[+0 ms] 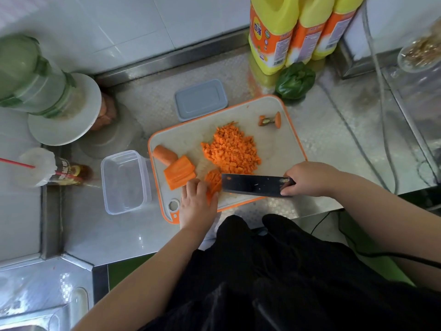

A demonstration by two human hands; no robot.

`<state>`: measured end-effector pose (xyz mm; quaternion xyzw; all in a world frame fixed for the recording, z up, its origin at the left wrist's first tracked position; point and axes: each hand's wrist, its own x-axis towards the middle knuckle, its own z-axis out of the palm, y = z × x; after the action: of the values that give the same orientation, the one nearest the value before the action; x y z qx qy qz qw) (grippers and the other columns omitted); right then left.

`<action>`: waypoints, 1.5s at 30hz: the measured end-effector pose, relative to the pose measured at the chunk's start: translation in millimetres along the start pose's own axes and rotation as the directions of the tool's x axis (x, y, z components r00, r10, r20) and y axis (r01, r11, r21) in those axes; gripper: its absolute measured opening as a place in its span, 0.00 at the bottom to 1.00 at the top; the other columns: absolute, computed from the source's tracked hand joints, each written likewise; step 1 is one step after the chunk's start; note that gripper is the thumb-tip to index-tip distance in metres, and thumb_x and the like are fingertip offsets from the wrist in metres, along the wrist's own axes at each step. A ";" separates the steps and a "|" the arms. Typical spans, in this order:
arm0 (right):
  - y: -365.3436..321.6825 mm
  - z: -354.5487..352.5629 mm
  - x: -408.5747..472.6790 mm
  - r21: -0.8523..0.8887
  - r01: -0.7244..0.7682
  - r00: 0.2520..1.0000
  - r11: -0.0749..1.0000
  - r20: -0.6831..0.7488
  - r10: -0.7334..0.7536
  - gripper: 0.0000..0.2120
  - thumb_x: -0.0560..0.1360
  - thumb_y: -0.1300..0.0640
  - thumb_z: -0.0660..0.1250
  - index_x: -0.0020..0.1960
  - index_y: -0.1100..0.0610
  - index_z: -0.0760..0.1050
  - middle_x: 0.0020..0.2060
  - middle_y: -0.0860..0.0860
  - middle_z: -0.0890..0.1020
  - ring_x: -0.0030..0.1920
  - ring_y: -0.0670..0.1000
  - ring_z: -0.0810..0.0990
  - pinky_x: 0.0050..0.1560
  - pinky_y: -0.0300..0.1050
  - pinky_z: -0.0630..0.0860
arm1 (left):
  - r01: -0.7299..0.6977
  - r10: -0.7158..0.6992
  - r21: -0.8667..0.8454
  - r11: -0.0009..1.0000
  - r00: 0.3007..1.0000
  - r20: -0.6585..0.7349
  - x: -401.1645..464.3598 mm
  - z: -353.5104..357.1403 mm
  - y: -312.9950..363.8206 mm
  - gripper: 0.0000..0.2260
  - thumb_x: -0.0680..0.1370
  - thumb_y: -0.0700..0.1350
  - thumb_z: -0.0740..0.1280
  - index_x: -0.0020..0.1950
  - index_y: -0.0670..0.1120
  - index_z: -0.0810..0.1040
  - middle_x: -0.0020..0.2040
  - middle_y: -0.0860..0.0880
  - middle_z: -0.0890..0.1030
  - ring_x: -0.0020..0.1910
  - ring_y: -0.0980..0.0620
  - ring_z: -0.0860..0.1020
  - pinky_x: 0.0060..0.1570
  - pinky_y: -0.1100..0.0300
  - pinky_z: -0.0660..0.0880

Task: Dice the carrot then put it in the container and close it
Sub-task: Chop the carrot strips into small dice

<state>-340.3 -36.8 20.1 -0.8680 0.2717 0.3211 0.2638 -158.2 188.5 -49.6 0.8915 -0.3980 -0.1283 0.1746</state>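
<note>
Right hand [310, 179] grips dark rectangular cleaver [253, 185]; left hand [196, 201] pins orange carrot strips [213, 182] on orange-rimmed white cutting board [281, 139]; clear plastic container [125, 181] sits open beside the board.

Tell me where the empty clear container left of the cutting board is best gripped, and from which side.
Probably by its long walls, from above. The clear container stands upright and open-topped on the counter, its right wall close beside the cutting board, so a sideways reach there is cramped. A hand spanning the narrow width over the rim looks simplest. The left hand, now steadying carrot strips, is the nearer one.
</note>
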 end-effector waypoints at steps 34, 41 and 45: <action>-99.7 37.8 6.9 0.146 -0.112 0.977 0.983 -0.163 0.136 0.13 0.82 0.54 0.55 0.57 0.61 0.73 0.53 0.58 0.79 0.54 0.59 0.79 0.44 0.47 0.70 | -0.284 0.250 -0.219 0.934 0.954 -0.167 33.3 18.4 -9.1 0.09 0.76 0.44 0.63 0.45 0.38 0.77 0.47 0.43 0.77 0.46 0.45 0.72 0.49 0.58 0.70; -110.2 49.5 23.0 0.196 -0.206 0.961 0.959 -0.145 0.236 0.11 0.80 0.58 0.57 0.57 0.61 0.74 0.53 0.58 0.81 0.54 0.59 0.80 0.49 0.49 0.75 | -0.338 0.297 -0.201 0.919 0.932 -0.208 33.1 28.0 -15.8 0.08 0.76 0.43 0.65 0.45 0.38 0.78 0.46 0.43 0.77 0.46 0.45 0.73 0.48 0.57 0.72; -107.9 44.0 29.1 0.294 -0.212 0.954 0.932 -0.146 0.263 0.13 0.82 0.51 0.56 0.47 0.59 0.72 0.48 0.59 0.79 0.53 0.60 0.78 0.44 0.47 0.69 | -0.366 0.328 -0.149 0.919 0.916 -0.230 32.7 28.1 -14.7 0.07 0.78 0.42 0.64 0.44 0.38 0.78 0.47 0.42 0.77 0.44 0.42 0.74 0.48 0.51 0.73</action>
<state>-270.6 59.1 1.5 -0.8093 0.4399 0.2290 0.3149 -137.5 167.1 -84.0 0.7941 -0.5166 -0.0416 0.3175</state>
